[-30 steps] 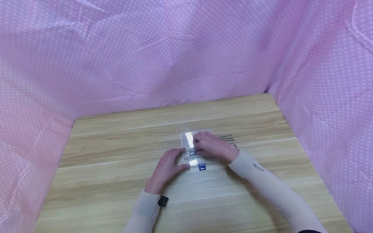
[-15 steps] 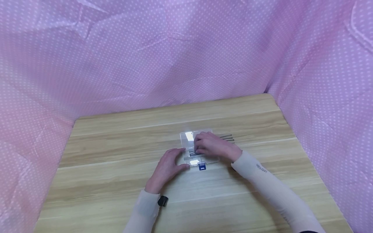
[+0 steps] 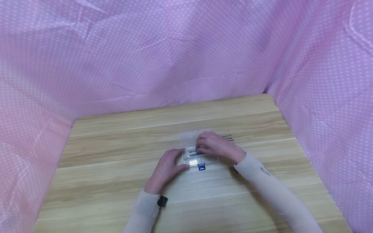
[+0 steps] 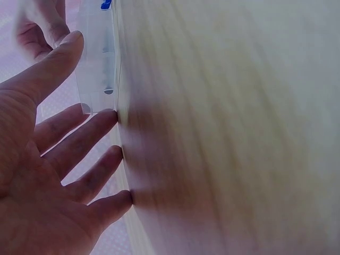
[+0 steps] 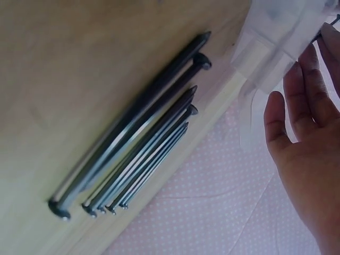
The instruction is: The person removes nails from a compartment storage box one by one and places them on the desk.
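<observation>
Wooden table [image 3: 116,168], box [image 3: 186,137] mid-surface

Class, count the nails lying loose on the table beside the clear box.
5 nails lie side by side on the table, right of the clear box. More sit inside the box, partly hidden by the right hand.

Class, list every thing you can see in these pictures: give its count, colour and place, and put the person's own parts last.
Table: one, light wood, under everything.
Cloth backdrop: one, pink with white dots, behind and beside the table.
Plastic box: one, clear, table centre, blue clasp on its near edge.
Loose nails: about six, dark metal, side by side right of the box.
Left hand: one, against the box's left edge.
Right hand: one, over the box, fingers at nails inside.
</observation>
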The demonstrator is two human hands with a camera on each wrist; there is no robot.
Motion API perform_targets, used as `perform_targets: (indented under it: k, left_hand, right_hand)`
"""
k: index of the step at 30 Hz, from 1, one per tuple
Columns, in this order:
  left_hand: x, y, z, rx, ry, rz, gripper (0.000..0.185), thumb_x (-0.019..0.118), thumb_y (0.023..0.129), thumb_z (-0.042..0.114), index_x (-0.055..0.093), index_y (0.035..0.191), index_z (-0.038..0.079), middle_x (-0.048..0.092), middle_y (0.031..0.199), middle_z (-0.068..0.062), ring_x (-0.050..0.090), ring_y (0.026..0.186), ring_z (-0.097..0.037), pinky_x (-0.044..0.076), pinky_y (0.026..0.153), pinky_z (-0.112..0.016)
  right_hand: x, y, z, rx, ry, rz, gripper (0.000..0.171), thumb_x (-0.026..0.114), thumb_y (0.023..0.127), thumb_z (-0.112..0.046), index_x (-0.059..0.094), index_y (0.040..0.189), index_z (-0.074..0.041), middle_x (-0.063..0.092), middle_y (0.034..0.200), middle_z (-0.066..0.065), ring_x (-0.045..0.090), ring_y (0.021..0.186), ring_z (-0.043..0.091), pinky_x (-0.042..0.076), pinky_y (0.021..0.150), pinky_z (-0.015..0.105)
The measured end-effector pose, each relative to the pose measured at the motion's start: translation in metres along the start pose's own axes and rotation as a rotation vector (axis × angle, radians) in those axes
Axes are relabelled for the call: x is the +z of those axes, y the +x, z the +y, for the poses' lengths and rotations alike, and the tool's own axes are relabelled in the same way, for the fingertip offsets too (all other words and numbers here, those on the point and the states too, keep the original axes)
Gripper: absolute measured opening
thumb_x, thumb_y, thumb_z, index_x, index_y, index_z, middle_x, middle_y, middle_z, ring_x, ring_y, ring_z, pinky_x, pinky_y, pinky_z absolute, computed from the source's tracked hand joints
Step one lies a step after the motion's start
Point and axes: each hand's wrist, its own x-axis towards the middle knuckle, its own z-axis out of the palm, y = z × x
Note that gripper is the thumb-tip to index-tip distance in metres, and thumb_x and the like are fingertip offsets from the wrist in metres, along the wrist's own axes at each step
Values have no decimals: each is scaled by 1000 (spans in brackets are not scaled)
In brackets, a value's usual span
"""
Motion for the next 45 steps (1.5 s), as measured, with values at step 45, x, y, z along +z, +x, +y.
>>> perform_targets:
  k: [45]
  left_hand:
    - [1,0,-1,1,8,-1,71,87,84,37,61,144,10,62,142,-12,50,138,-34,37,119,-51]
  right_hand:
    - [-14,-34,0,91,30,116,12,78,92,-14,78,104,-14,72,103,-3,65,98,16,53,93,43]
